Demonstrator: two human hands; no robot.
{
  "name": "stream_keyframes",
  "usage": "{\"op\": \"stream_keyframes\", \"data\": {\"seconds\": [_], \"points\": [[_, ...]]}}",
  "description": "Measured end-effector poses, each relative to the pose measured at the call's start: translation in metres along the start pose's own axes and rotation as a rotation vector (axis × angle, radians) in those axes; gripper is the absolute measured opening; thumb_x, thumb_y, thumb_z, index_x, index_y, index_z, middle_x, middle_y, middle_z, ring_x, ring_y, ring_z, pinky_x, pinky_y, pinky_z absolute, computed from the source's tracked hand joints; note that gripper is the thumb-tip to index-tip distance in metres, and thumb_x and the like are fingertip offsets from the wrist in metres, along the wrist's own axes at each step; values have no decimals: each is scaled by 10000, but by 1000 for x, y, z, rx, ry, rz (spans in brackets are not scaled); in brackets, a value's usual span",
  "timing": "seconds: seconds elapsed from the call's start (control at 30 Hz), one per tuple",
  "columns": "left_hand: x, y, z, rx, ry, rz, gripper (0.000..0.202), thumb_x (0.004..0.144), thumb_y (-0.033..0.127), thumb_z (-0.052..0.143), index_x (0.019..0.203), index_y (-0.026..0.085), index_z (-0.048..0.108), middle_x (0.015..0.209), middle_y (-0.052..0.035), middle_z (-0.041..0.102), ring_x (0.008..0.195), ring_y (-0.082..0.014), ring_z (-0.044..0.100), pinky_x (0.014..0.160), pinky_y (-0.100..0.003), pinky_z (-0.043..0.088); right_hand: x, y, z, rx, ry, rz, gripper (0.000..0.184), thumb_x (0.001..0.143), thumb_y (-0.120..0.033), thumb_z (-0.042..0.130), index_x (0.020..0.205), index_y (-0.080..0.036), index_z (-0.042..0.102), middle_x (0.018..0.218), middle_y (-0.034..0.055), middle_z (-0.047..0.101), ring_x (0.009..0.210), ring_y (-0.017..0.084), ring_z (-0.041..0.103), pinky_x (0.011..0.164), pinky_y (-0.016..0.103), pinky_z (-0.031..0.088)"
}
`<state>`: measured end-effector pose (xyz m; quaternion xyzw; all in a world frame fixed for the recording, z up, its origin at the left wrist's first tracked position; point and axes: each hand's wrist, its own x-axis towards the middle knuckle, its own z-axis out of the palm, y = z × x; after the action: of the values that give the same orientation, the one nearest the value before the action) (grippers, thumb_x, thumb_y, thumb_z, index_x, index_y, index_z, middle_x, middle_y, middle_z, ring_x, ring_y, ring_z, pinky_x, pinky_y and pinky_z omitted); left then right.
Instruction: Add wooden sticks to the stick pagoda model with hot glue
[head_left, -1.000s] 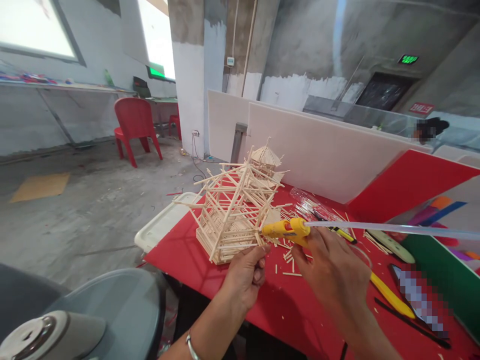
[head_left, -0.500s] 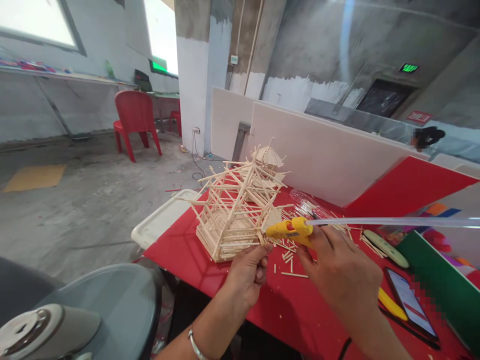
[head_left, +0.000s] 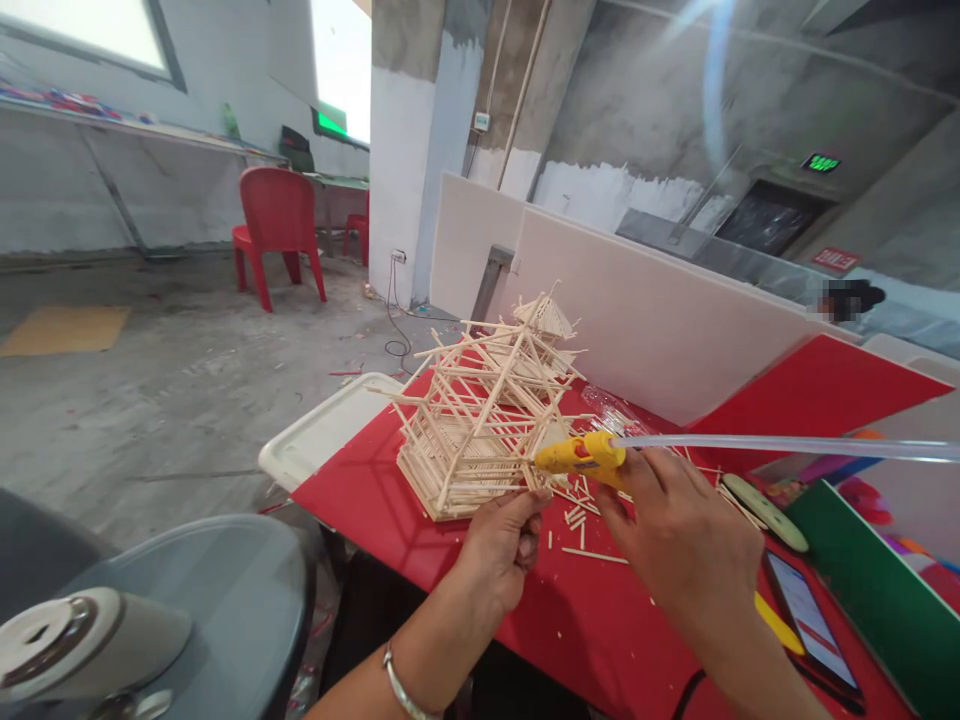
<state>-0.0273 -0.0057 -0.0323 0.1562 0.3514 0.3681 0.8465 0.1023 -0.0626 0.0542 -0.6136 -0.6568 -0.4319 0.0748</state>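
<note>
A model building of thin wooden sticks stands on the red tabletop, its roof frame of slanting sticks open above a stick base. At its near right corner my left hand is closed in a pinch; what lies between thumb and finger is too small to make out. My right hand is wrapped round a yellow hot glue gun, its nozzle pointing left at that same corner, just above the left fingertips. From the gun's back a long clear glue stick runs off to the right.
Loose sticks lie right of the model. Further right are a phone, a yellow tool, a pale green oval object and a green board. A lidded cup rests on a grey stool at left.
The view has shifted slightly, so the background sits a little further right. Both hands and the glue gun keep nearly the same place at the model's corner.
</note>
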Motion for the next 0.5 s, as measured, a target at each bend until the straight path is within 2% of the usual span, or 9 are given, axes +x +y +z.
{"op": "stream_keyframes", "data": {"seconds": [0.5], "points": [[2, 0, 0, -9, 1, -13, 276, 552, 252, 746, 580, 183, 481, 431, 76, 460, 317, -20, 269, 387, -210, 100, 3, 2, 1, -33, -38, -25, 194, 871, -335, 591, 990, -181, 586, 822, 19, 629, 728, 168, 537, 589, 294, 294]]}}
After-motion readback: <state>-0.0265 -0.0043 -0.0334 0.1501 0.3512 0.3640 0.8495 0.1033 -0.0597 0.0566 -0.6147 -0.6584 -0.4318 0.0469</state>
